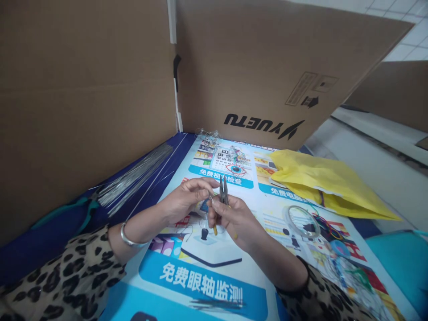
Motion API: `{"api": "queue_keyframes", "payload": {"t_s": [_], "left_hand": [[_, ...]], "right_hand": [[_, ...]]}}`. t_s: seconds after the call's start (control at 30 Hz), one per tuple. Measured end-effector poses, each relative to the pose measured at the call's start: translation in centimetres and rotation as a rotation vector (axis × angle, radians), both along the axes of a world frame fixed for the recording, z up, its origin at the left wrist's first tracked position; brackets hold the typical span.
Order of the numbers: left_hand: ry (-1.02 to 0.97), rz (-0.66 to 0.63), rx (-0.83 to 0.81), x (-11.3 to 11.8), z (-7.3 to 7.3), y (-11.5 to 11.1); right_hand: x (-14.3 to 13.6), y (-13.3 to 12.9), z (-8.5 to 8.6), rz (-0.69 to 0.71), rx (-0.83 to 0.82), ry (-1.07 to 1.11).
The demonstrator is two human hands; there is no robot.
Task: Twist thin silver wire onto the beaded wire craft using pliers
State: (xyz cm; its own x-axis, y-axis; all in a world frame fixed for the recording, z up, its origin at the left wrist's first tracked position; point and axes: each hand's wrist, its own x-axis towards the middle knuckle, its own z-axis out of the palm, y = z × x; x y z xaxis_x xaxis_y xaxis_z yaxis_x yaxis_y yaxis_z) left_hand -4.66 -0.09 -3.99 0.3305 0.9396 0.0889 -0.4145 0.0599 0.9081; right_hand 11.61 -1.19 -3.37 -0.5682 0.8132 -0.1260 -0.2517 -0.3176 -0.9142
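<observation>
Pliers (223,191) are standing upright at the centre of the view, with the right hand (230,218) closing around their handles. At nine o'clock of them, the left hand (187,198) is pinching a thin wire (211,199) that is touching the pliers' tip. A yellow bag (329,185) is lying at two o'clock, its contents hidden. A bundle of straight wires (133,180) is lying at ten o'clock. Everything is resting on a printed poster (207,285), and cardboard walls (87,89) are enclosing the table.
</observation>
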Motion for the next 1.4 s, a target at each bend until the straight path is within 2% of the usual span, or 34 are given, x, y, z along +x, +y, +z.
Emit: {"api": "queue_keyframes", "payload": {"t_s": [0.1, 0.2, 0.33, 0.47, 0.7, 1.03, 1.23, 1.4], "left_hand": [[0.002, -0.014, 0.01, 0.1, 0.1, -0.1], [0.011, -0.016, -0.007, 0.3, 0.0, -0.1], [0.099, 0.047, -0.041, 0.5, 0.0, -0.2], [0.227, 0.085, -0.006, 0.7, 0.3, -0.6], [0.374, 0.199, 0.037, 1.0, 0.7, -0.7], [0.431, 0.301, 0.042, 1.6, 1.1, -1.0], [0.429, 0.224, 0.036, 1.5, 1.2, -1.0], [0.443, 0.178, 0.074, 1.3, 1.2, -0.9]], "right_hand": [[-0.2, -0.1, -0.3, -0.035, 0.014, 0.021], [-0.2, 0.0, -0.3, -0.199, 0.089, -0.023], [-0.1, 0.4, 0.0, -0.41, 0.19, -0.145], [0.2, 0.7, -0.2, -0.499, 0.255, -0.284], [0.4, 0.9, -1.1, -0.49, 0.342, -0.413], [0.0, 0.3, -0.7, -0.422, 0.31, -0.402], [0.0, 0.5, -0.4, -0.412, 0.25, -0.355], [0.2, 0.7, 0.1, -0.395, 0.246, -0.407]]}}
